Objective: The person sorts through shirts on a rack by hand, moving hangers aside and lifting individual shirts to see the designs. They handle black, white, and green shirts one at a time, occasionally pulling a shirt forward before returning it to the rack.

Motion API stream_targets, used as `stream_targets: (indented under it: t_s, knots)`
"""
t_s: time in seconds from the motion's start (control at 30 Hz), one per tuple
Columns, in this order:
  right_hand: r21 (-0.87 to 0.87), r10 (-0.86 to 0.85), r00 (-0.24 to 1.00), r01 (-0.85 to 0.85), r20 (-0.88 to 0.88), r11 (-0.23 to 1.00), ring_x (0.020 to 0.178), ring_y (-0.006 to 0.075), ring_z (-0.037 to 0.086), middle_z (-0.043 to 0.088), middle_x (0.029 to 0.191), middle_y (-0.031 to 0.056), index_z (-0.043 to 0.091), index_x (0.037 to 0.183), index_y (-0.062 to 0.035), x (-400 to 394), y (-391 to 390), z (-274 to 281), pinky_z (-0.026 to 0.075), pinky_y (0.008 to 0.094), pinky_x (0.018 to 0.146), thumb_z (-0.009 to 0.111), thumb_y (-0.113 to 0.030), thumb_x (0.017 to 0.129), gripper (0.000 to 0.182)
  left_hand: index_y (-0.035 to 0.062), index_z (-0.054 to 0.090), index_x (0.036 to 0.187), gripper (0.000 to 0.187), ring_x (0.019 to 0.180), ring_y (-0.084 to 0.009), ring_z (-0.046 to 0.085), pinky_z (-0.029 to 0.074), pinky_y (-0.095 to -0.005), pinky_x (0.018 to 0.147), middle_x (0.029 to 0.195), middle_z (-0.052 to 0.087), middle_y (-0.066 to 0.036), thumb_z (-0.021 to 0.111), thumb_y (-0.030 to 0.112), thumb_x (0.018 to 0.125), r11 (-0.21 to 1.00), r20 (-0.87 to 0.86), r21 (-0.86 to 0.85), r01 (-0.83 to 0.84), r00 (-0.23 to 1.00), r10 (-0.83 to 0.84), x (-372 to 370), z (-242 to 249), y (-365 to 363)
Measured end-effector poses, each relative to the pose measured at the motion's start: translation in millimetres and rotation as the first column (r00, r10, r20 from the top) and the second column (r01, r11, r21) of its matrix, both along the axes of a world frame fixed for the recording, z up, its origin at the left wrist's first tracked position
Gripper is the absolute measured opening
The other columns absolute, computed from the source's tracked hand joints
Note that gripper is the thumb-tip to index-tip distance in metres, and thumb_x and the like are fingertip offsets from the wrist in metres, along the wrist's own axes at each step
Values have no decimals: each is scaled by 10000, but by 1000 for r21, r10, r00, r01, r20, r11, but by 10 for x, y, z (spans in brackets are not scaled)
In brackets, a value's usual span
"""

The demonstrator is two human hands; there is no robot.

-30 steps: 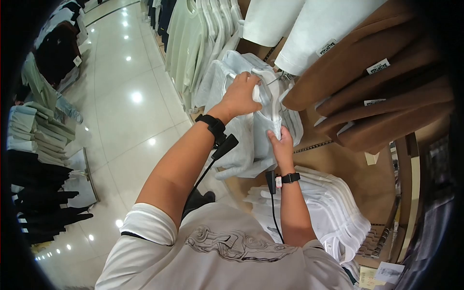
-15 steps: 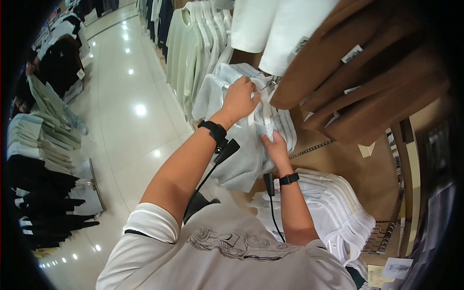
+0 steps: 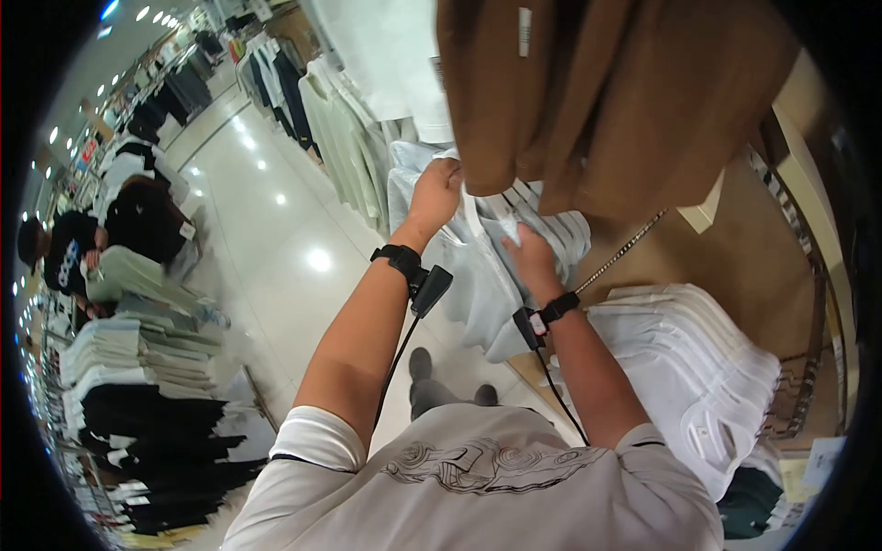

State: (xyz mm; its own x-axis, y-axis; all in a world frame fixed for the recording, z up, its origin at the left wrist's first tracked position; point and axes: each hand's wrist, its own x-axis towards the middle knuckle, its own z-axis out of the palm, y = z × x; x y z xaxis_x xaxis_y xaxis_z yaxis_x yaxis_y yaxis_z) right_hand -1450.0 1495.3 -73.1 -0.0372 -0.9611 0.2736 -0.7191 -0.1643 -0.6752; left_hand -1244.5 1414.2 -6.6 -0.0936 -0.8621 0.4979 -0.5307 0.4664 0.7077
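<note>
A row of light blue shirts hangs in front of me on white hangers. At the collar of the front shirt my left hand is closed, its fingers curled around what looks like the top of a white hanger; the fingertips are partly hidden. Lower and to the right, my right hand pinches the pale fabric between thumb and fingers. Brown garments hang just above both hands and cover part of the rail. A black wristband sits on each wrist, with a dark clip and cable attached.
White shirts hang on the lower right, beside a metal rail. Pale green sweaters hang farther back. Across the shiny tiled aisle, another person stands by a rack of black and light garments.
The view has tilted up and turned, showing more of the aisle and the other person. Both hands stay at the light blue shirts, and the brown garments now hang closer over my left hand.
</note>
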Motion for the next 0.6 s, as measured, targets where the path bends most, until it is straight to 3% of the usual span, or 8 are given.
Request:
stream_targets:
  t_s: [0.1, 0.13, 0.2, 0.27, 0.33, 0.4, 0.47, 0.6]
  knots:
    - [35, 25, 967, -16, -253, 999, 866, 427, 699, 718, 868, 239, 658, 981, -34, 109, 232, -11, 521, 525, 820, 669, -278, 932, 249, 3, 681, 1127, 225, 1098, -430, 611, 498, -462, 959, 1161, 663, -228, 600, 86, 934, 999, 115, -32, -4, 993, 8, 58, 10, -68]
    - [45, 4, 975, 6, -222, 999, 866, 427, 699, 718, 868, 239, 658, 981, -34, 58, 301, -152, 521, 525, 820, 669, -278, 932, 249, 6, 679, 1133, 235, 1103, -432, 602, 497, -461, 963, 1183, 653, -225, 602, 70, 920, 1000, 147, -20, -11, 989, 13, 54, 70, -21]
    - [98, 65, 912, -28, -404, 995, 884, 411, 714, 734, 860, 196, 670, 1042, -41, -95, 320, -558, 520, 512, 843, 625, -247, 945, 232, 9, 678, 1121, 242, 1097, -438, 598, 498, -460, 965, 1213, 639, -233, 582, 38, 900, 998, 120, -56, 35, 992, -29, 15, 226, 42]
    - [339, 69, 957, 32, -283, 940, 940, 401, 712, 741, 929, 192, 661, 1095, -47, -210, 429, -1096, 518, 515, 862, 588, -214, 944, 237, 8, 676, 1118, 252, 1112, -463, 585, 494, -463, 961, 1206, 633, -255, 573, 24, 888, 973, 348, -220, 65, 937, 16, -11, 306, 104]
    - [327, 109, 977, -44, -184, 944, 990, 408, 695, 728, 1019, 205, 647, 1100, -54, -311, 700, -1275, 518, 528, 865, 563, -182, 939, 222, 9, 676, 1123, 256, 1118, -480, 585, 496, -473, 943, 1174, 654, -260, 557, 22, 896, 989, 282, -140, 49, 959, -8, 46, 118, -16]
    - [265, 111, 992, -91, -63, 960, 1030, 417, 677, 703, 1079, 230, 624, 1098, -58, -333, 805, -1347, 521, 534, 880, 539, -167, 954, 200, 23, 675, 1178, 261, 1130, -456, 613, 485, -484, 962, 1167, 688, -240, 589, 181, 989, 998, 388, -55, -18, 921, 38, 99, 77, -26]
    - [50, -3, 999, 2, 32, 999, 992, 431, 677, 706, 1039, 221, 604, 1055, -52, -301, 848, -1244, 526, 541, 860, 534, -166, 964, 162, -12, 651, 1218, 336, 1158, -460, 594, 450, -486, 1009, 1203, 685, -231, 559, 237, 1012, 994, 358, -76, 83, 932, -50, 118, 162, 44]
    - [103, -61, 998, 62, -12, 993, 914, 425, 690, 716, 947, 204, 601, 1002, -67, -282, 833, -679, 538, 536, 788, 678, -241, 909, 211, -25, 658, 1219, 379, 1141, -463, 604, 462, -476, 993, 1178, 684, -280, 519, 279, 1040, 992, 577, -105, -74, 808, 122, 269, 15, -106]
